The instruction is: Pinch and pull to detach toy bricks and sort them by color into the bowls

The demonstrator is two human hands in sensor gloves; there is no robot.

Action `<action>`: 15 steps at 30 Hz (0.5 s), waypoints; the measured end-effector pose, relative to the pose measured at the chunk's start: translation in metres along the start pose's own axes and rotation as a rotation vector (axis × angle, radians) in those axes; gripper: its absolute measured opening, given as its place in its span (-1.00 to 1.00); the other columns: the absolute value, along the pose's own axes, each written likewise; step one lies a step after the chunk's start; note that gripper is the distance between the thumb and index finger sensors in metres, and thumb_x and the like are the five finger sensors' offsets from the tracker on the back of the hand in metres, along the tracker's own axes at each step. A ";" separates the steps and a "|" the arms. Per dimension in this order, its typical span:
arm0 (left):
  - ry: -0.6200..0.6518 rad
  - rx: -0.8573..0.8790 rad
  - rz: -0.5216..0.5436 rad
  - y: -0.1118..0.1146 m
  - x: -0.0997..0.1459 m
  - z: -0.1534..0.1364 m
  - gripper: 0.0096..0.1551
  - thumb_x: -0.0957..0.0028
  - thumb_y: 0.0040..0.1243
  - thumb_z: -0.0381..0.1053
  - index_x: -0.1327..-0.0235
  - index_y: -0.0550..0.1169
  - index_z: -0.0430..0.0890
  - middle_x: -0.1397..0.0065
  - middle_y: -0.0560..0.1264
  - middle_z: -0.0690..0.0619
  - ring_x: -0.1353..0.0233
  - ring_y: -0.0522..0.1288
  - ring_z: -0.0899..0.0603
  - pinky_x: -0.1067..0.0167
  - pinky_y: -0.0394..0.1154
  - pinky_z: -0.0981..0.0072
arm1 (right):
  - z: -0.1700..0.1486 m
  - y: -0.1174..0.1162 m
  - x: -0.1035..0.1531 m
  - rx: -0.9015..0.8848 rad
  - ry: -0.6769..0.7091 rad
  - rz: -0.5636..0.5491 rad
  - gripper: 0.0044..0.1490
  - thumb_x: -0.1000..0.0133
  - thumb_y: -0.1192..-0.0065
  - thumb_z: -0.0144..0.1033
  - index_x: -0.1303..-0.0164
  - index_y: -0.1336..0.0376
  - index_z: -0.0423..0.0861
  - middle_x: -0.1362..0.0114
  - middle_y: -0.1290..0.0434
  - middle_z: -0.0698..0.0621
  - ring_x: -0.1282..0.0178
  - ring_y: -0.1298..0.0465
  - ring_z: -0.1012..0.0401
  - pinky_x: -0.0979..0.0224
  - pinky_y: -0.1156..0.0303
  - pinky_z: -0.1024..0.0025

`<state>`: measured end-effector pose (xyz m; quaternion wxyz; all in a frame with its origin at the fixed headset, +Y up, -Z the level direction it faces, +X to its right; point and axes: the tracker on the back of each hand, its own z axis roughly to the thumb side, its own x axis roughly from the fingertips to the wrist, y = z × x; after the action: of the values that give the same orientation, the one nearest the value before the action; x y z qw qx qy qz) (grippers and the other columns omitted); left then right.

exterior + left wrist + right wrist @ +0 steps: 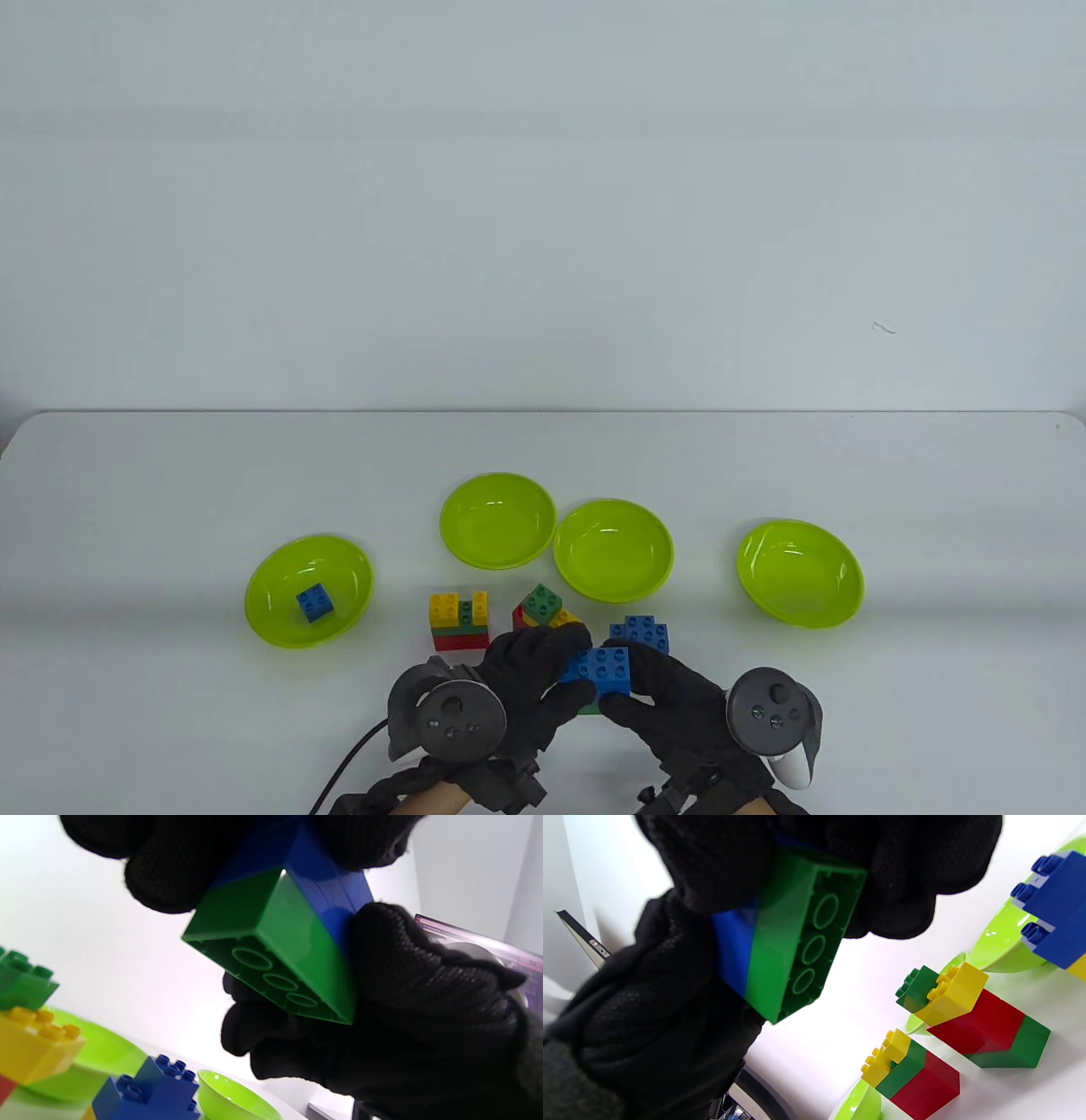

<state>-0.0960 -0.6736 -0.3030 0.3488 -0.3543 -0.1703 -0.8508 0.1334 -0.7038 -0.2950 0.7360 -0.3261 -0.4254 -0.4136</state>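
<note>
Just above the table's front edge, both hands hold a blue brick [601,665] stuck on a green brick [587,706]. My left hand [530,671] grips the pair from the left and my right hand [657,692] from the right. In the left wrist view the green brick [275,946] shows its hollow underside, with the blue brick [326,887] behind it. My left fingers [169,874] curl round one end, and the right hand [403,997] clasps the other side. The right wrist view shows the same green brick [785,942] and blue brick [731,942].
Several lime bowls stand behind: the left bowl [271,586] holds one blue brick [314,603]; the others [498,519], [612,550], [800,573] hold nothing. A yellow-green-red stack [459,621], a green-topped stack [540,603] and a blue stack [640,632] sit just beyond the hands.
</note>
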 end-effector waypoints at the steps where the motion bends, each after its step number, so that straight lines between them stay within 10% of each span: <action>1: -0.019 0.030 -0.004 0.000 0.000 -0.002 -0.26 -0.06 0.07 0.10 -0.30 0.46 -0.40 -0.17 0.54 -0.38 -0.12 0.56 -0.31 -0.23 0.35 -0.29 | 0.000 0.000 0.000 0.000 0.000 0.000 -0.21 -0.01 -0.28 -0.10 -0.40 -0.27 -0.23 -0.36 -0.50 -0.19 -0.28 -0.55 -0.11 -0.40 -0.38 -0.08; 10: 0.076 -0.151 0.039 0.000 0.002 0.005 -0.25 -0.03 0.10 0.13 -0.30 0.46 -0.37 -0.19 0.55 -0.35 -0.14 0.57 -0.28 -0.25 0.37 -0.25 | 0.000 0.000 0.000 -0.010 -0.013 -0.009 -0.21 0.00 -0.30 -0.10 -0.39 -0.27 -0.22 -0.36 -0.50 -0.19 -0.27 -0.56 -0.11 -0.40 -0.38 -0.08; 15: -0.009 0.022 0.016 -0.001 0.000 -0.001 -0.26 -0.04 0.11 0.11 -0.29 0.47 -0.38 -0.17 0.55 -0.37 -0.13 0.57 -0.30 -0.24 0.36 -0.27 | 0.001 0.001 0.001 0.008 0.001 -0.018 -0.21 -0.01 -0.29 -0.10 -0.39 -0.28 -0.24 -0.34 -0.51 -0.20 -0.26 -0.56 -0.10 -0.40 -0.38 -0.08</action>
<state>-0.0970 -0.6738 -0.3036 0.3585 -0.3556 -0.1784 -0.8445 0.1336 -0.7028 -0.2936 0.7337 -0.3190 -0.4296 -0.4188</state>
